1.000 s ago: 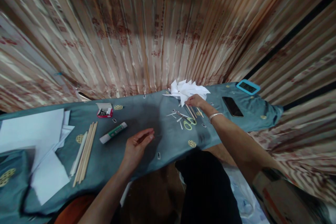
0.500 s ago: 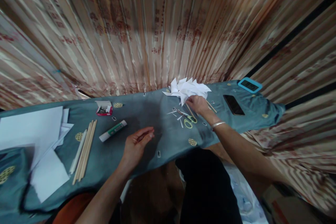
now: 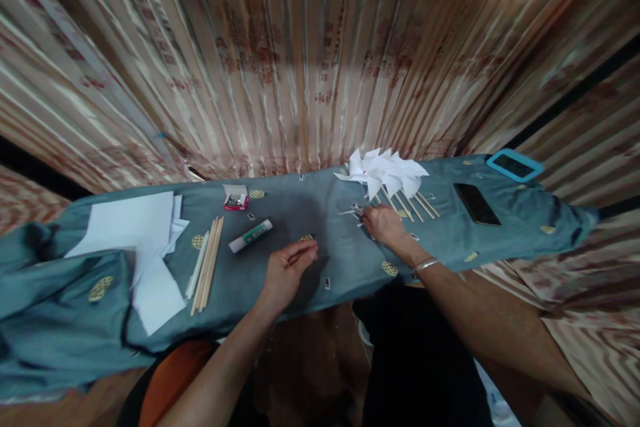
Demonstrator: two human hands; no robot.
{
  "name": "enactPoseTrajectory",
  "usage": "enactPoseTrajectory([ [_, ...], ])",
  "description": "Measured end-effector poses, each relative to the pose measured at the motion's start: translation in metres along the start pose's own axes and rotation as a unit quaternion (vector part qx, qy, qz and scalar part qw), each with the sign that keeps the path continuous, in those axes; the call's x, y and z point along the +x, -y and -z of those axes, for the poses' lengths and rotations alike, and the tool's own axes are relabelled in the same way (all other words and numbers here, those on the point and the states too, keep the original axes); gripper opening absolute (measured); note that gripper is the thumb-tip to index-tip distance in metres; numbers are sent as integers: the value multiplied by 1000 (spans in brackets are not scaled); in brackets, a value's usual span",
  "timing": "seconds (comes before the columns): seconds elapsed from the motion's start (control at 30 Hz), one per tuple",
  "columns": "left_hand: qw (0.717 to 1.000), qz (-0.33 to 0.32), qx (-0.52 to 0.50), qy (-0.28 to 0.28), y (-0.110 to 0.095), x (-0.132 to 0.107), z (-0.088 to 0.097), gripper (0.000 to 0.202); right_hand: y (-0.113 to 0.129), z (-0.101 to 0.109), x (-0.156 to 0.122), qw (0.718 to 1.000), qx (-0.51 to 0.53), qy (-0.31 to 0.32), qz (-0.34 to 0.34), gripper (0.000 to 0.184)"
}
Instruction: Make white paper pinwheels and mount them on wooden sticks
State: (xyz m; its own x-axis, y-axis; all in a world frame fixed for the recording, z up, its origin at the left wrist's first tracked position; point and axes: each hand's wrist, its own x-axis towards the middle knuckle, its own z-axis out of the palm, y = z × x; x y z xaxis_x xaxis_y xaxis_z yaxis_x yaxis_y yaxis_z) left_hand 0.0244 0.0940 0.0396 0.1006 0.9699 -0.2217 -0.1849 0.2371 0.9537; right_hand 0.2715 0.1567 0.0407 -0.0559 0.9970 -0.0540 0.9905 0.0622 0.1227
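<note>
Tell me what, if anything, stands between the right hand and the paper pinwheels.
Nothing separate is visible there: the right hand is on the near side of the paper pinwheels, whose own wooden sticks extend toward that side.

A pleated curtain (image 3: 300, 47), beige and brown with reddish floral prints and printed characters, fills the background and turns the corner at right. Dark bars (image 3: 565, 100) slant across its right side, and another crosses at far left. Before it runs a long, narrow tabletop (image 3: 340, 273) under blue-green cloth with yellow spots, bunched at the left end. Brown floor (image 3: 300, 360) shows below. The light is dim, the curtain's upper part shadowed.
</note>
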Motion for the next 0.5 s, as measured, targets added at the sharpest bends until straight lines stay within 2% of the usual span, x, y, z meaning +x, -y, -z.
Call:
enactPoseTrajectory([
  [0.3,1000,-13,10,4,-1,-11,18,36,31,5,-7,999,24,-16,17,26],
  [0.4,999,-29,25,5,1,-15,26,33,42,12,-13,998,39,-33,21,28],
  [0.47,997,-53,58,5,2,-20,30,27,57,26,-22,994,83,-55,35,31],
  [0.5,994,-69,84,9,2,-24,32,24,67,37,-29,980,175,-85,49,29],
])
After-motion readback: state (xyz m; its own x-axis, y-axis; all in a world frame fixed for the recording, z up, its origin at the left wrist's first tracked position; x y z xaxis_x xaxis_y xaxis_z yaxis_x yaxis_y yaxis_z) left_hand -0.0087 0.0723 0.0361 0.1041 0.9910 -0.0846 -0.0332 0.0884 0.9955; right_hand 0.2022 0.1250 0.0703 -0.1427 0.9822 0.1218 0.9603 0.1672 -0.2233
